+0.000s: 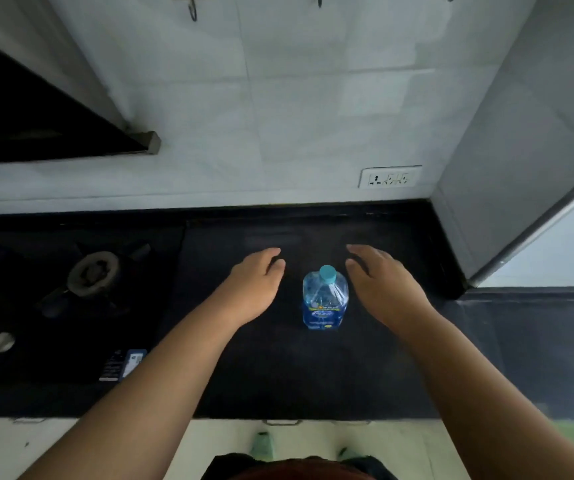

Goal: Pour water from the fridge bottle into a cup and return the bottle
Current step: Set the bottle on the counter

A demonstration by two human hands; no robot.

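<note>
home kitchen: gas stove (93, 271), black countertop (313, 368), tiled wall (278, 116), wall socket (390, 177).

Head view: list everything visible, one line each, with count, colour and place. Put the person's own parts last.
bottle: one, clear blue with a teal cap on, upright on the counter between the hands
counter: one, black, across the middle
stove: one, black, left on the counter
burner: one in clear view, grey, on the stove
knobs: two, silver, at the stove's front left
hood: one, black, upper left
wall: pale tiles behind the counter
socket plate: one, white, on the wall at right
hooks: at least two, dark, along the top edge
left hand: one, open, left of the bottle, not touching it
right hand: one, open, right of the bottle, not gripping it
feet: two, in green footwear, on the pale floor below
</note>
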